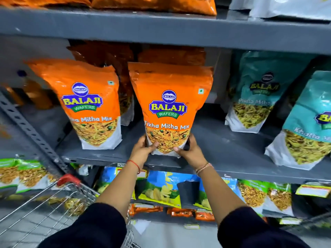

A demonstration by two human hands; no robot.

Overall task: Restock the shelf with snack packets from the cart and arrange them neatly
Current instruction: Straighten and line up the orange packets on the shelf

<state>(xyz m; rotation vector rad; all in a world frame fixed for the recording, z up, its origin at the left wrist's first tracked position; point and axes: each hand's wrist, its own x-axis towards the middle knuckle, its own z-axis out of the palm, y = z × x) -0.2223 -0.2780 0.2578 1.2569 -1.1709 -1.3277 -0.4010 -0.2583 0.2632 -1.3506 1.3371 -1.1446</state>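
Slotted grey upright post, far left. Blurred amber bottle with a blue cap, behind the post. Blue-and-green chip bags, lower centre, with a black pouch in front of them. Yellow price tag, lower right. Pale floor.

At the centre of the frame the left hand and right hand clasp the bottom corners of an upright orange snack packet on the grey shelf, with another orange packet left, teal packets right, and a wire cart lower left.
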